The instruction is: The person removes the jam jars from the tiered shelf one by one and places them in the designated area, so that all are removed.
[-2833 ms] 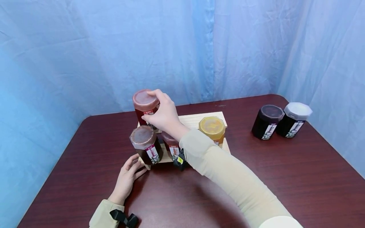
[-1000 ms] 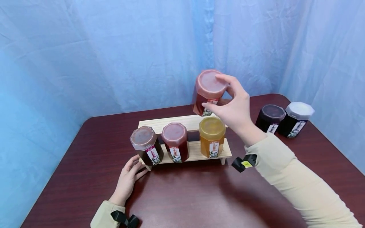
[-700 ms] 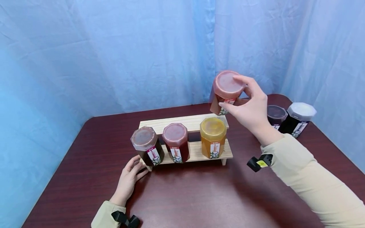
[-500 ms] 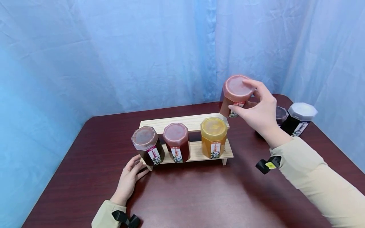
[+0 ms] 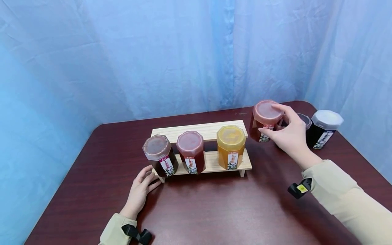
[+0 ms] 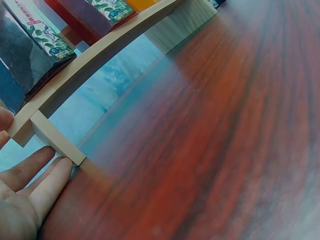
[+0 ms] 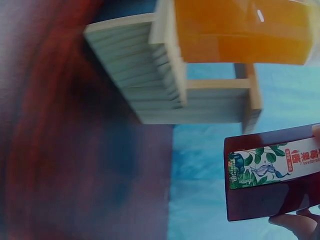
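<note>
My right hand (image 5: 290, 136) grips a red jar (image 5: 265, 117) with a pinkish lid, thumb in front and fingers over the lid's far side. It is upright, just right of the two-step wooden rack (image 5: 211, 163). In the right wrist view, the jar's base (image 7: 227, 185) stands apart from the tabletop. My left hand (image 5: 139, 190) touches the rack's left end, its fingers against the wooden leg (image 6: 57, 140). On the lower step stand a dark brown jar (image 5: 159, 153), another red jar (image 5: 191, 149) and a yellow jar (image 5: 231, 146).
A black jar with a white lid (image 5: 326, 126) stands at the right on the dark red table (image 5: 199, 211). Beside it, a dark-lidded jar (image 5: 303, 119) is partly hidden by my right hand. Blue curtains (image 5: 165, 58) hang behind the table.
My right hand has lifted the red jar from the left of the rack's upper step, carried it rightward past the rack, and lowered it. My left hand has stayed at the rack's end.
</note>
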Motion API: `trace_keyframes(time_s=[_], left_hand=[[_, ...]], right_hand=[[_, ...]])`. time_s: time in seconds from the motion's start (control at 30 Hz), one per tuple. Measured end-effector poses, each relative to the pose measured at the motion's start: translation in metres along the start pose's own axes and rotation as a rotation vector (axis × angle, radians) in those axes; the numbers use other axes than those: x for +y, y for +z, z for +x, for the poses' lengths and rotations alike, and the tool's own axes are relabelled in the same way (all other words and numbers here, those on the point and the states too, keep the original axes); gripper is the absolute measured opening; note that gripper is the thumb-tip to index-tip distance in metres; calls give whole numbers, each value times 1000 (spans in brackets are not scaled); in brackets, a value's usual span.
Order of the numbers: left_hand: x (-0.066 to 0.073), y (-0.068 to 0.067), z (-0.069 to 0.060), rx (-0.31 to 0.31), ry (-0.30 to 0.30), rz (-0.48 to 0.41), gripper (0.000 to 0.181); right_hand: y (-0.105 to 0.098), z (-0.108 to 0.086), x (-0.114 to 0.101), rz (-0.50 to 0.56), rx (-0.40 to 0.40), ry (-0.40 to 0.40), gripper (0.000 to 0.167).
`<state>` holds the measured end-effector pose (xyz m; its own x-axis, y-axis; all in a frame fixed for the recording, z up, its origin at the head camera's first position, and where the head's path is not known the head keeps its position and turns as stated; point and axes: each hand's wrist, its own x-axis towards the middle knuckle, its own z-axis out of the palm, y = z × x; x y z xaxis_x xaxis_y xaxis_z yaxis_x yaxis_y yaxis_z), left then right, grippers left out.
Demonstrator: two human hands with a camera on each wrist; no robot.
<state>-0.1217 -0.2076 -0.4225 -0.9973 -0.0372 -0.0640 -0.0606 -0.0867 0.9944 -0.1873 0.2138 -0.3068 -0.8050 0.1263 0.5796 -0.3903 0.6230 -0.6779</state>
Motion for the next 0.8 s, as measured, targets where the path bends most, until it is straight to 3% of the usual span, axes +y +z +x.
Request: trace_keyframes(time_s=[0.2, 0.8], left_hand=[[1, 0, 2, 13, -8, -3, 32], [1, 1, 0, -4, -4, -2, 37]], right_hand=[[2, -9, 15, -29, -36, 50, 71], [15, -18, 43, -57, -114, 99, 72]])
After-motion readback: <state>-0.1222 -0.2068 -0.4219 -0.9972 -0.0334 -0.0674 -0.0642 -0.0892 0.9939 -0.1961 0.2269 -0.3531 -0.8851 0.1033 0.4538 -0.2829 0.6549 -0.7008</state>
